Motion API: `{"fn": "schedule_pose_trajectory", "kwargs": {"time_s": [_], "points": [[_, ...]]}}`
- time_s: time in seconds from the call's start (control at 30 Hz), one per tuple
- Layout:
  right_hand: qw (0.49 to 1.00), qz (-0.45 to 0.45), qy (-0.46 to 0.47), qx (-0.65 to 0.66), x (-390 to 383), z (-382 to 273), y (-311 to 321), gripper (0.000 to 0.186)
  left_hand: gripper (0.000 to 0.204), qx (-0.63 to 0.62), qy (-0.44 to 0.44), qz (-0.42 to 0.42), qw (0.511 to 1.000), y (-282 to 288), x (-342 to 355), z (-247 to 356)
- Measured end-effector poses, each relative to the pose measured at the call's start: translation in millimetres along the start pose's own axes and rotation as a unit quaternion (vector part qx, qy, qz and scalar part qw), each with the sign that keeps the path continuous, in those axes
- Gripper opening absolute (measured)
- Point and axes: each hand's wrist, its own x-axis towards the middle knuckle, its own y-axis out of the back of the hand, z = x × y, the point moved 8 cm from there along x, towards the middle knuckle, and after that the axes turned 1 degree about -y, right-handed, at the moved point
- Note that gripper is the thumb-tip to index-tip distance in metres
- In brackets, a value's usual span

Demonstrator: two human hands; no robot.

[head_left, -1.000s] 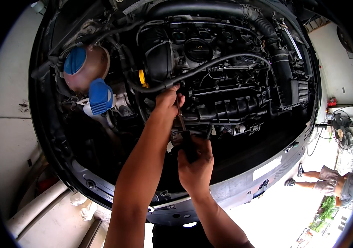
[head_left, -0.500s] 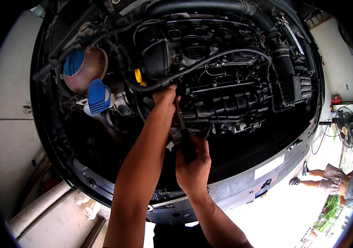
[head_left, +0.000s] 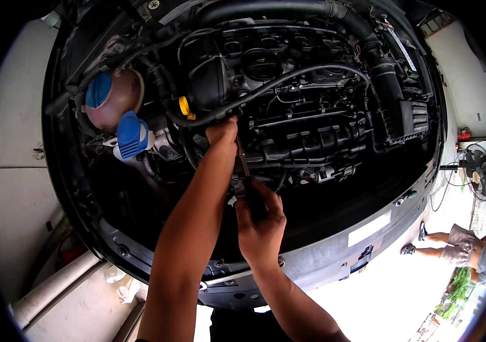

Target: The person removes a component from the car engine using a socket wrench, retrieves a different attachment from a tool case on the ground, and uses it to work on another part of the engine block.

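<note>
Gripping a dark-handled screwdriver [head_left: 252, 191] in the right hand [head_left: 261, 228], fingers curled tight around the handle, thin shaft running far and up toward the left hand [head_left: 222, 132]. Left hand reaching deep into the engine bay [head_left: 311, 131], fingers bent under a black hose [head_left: 265, 91]; cannot tell what they pinch. Yellow dipstick handle [head_left: 184, 106] just left of that hand. Further left, two blue caps [head_left: 131, 134] on fluid tanks. Far right, another person's legs [head_left: 453, 242] near a standing fan [head_left: 475, 165].
</note>
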Motion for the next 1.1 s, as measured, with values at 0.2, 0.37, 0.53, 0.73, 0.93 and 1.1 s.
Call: {"fn": "schedule_pose_trajectory", "kwargs": {"time_s": [0.2,0.37,0.53,0.73,0.93,1.1], "points": [[0.677,-0.114,-0.450,0.572,-25,16,-37,0.022,0.035,0.029,0.008,0.022,0.999,8,-1,5],[0.924,-0.028,-0.321,0.207,-6,29,-9,0.021,0.042,0.031,0.023,0.048,0.998,8,-6,4],[0.998,-0.039,-0.002,-0.050,-2,4,-1,0.031,0.040,-0.021,-0.005,0.059,0.998,13,11,-2],[0.796,-0.090,-0.457,0.385,-16,28,-14,0.024,0.042,0.012,-0.018,0.052,0.998,11,2,2],[0.975,-0.057,0.039,-0.212,6,-24,6,0.040,0.050,0.084,0.003,0.077,0.993,17,19,0],[0.989,-0.087,-0.107,-0.053,5,2,5,0.036,0.046,0.065,-0.014,0.101,0.993,17,18,0]]}}
